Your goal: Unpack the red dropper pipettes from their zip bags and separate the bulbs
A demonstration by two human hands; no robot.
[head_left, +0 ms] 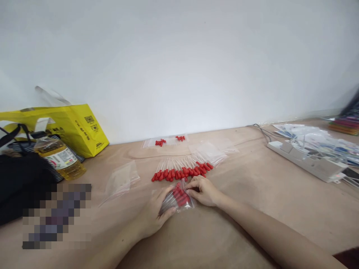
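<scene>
Between my hands is a clear zip bag (181, 197) holding several thin sticks with red bulb-like ends. My left hand (157, 210) wraps round its left part, thumb below and fingers above. With thumb and fingertips my right hand (203, 190) pinches the bag's upper right edge, near the red ends. Just beyond, a fanned row of red-tipped sticks (182, 172) lies on the table, red ends toward me. What the red ends are I cannot make out.
Clear bags (123, 177) lie left of the row, more bags (209, 149) behind it. Small red pieces (160, 142) rest on plastic near the wall. At left stand a yellow bag (81, 129) and an oil bottle (60, 157); at right, a power strip (305, 160) and plastic packets (322, 140).
</scene>
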